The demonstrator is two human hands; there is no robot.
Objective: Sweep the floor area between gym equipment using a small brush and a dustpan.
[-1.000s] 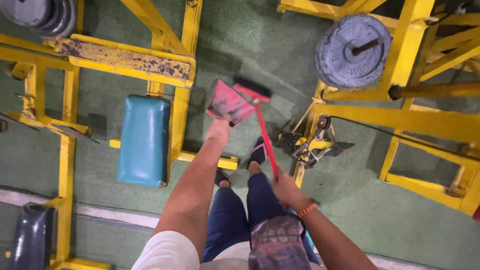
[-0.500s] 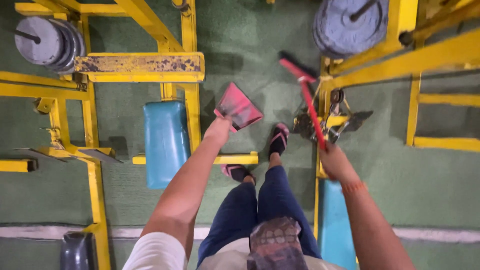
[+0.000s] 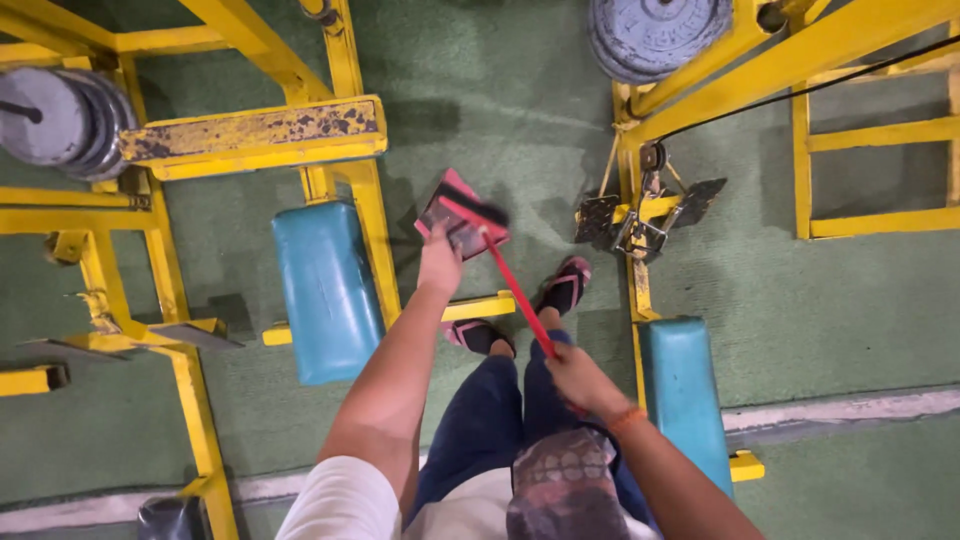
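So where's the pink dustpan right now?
In the head view, the pink dustpan is in the left hand, mid-picture, above the green floor, with the broom head over it.

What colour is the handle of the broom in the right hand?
The broom handle is red, held by the right hand. The head view shows it best.

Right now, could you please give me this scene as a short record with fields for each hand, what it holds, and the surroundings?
left hand: grip closed on the pink dustpan, held above the floor
right hand: grip closed on the red broom handle
broom head: dark bristles lie over the dustpan
feet: sandals on green carpet
left side: blue padded bench in a yellow frame
right side: second blue pad; grey weight plates above
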